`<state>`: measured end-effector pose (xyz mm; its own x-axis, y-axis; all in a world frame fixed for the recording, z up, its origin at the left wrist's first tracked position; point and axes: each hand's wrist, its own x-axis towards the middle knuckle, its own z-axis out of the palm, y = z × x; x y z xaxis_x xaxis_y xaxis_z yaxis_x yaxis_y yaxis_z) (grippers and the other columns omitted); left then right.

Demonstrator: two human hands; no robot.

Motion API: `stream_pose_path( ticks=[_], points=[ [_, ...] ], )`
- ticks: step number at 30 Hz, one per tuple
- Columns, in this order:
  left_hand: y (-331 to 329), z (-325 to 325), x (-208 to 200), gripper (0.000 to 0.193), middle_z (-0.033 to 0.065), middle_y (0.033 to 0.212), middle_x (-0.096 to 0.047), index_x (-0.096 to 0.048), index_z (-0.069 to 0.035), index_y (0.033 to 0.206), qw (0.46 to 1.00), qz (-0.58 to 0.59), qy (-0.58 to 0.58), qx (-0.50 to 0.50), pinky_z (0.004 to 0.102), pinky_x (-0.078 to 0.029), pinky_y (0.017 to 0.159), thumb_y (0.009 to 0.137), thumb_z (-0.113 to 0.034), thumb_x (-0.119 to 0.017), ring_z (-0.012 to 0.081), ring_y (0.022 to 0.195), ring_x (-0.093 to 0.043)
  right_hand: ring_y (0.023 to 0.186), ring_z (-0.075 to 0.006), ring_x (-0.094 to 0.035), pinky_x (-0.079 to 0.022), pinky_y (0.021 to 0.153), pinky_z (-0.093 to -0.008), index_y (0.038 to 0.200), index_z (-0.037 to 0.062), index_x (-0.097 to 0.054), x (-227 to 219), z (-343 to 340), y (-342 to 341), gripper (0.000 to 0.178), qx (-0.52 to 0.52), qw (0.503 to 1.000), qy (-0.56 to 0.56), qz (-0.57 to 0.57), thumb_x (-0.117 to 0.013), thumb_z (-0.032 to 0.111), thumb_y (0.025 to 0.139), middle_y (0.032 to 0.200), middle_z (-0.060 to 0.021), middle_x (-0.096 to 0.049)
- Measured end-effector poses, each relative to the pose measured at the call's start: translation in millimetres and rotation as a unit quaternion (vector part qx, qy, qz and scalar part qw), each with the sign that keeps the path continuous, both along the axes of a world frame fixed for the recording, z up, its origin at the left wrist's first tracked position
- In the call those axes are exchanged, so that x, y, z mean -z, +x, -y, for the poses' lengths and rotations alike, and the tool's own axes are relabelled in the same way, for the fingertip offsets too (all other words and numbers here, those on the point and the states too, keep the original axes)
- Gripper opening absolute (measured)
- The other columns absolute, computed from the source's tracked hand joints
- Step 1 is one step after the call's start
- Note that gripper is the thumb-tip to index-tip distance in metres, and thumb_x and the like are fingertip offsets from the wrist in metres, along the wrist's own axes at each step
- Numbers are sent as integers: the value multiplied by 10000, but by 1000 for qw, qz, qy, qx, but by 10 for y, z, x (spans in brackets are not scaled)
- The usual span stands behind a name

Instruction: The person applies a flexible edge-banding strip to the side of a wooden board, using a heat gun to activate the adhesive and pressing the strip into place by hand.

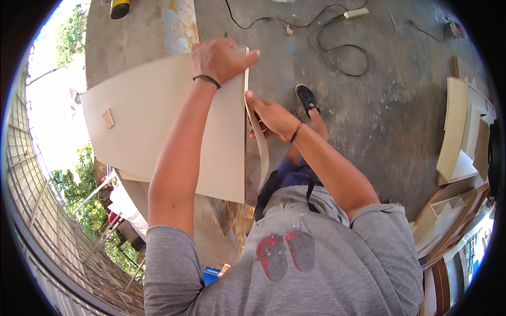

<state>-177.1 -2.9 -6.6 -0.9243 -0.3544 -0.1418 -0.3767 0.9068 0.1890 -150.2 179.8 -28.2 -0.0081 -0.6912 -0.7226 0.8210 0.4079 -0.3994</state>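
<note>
A large white board (147, 126) lies in front of me, its straight right edge running toward my body. At its far right corner my left hand (219, 60) grips the board, with the thumb stretched out past the right edge. The fingertips are partly hidden. Just nearer along that edge is my right hand (271, 117), closed on a thin pale edge-banding strip (263, 158). The strip meets the board's edge near my right thumb, and its lower part hangs away in a curve toward my waist.
A small wooden block (108, 118) rests on the board. A yellow and black cylindrical object (120, 9) is at the far left. A black cable (363, 60) with a white power strip (356, 13) lies on the concrete floor. Wooden panels and drawer-like boxes (456, 126) stand at right.
</note>
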Motion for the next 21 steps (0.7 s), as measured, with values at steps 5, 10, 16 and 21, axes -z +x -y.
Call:
stream_pose_path(
  ticks=[5, 10, 16, 21],
  points=[
    [51, -8, 70, 427, 105, 762, -676, -688, -71, 755, 999, -39, -2, 13, 363, -365, 843, 655, -483, -641, 264, 757, -616, 792, -158, -630, -533, 685, -361, 1106, 52, -570, 12, -3, -25, 558, 8, 999, -19, -37, -418, 565, 949, 942, -28, -607],
    [29, -57, 19, 454, 122, 779, -685, -719, -95, 800, 1000, 4, 24, -20, 379, -345, 824, 650, -512, -618, 263, 775, -620, 849, -153, -629, -528, 750, -372, 1177, 63, -563, 180, 15, -35, 492, 57, 991, -47, -112, -524, 488, 932, 967, -48, -626],
    [27, -75, -85, 413, 106, 786, -676, -681, -76, 761, 999, 32, 26, -18, 380, -356, 819, 652, -471, -634, 264, 814, -602, 941, -225, -614, -511, 801, -352, 1324, 84, -466, 110, 52, -717, 650, -45, 812, -56, -579, -746, 313, 784, 1068, -94, -624],
    [207, -27, -117, 591, 122, 1125, -612, -606, -91, 1122, 997, -67, 21, 12, 485, -306, 965, 700, -501, -667, 260, 1113, -527, 1054, -279, -579, -484, 880, -379, 1380, 153, -437, -43, 365, -1323, 757, -149, 638, -218, -723, -779, 198, 706, 1192, -100, -591]
  ],
)
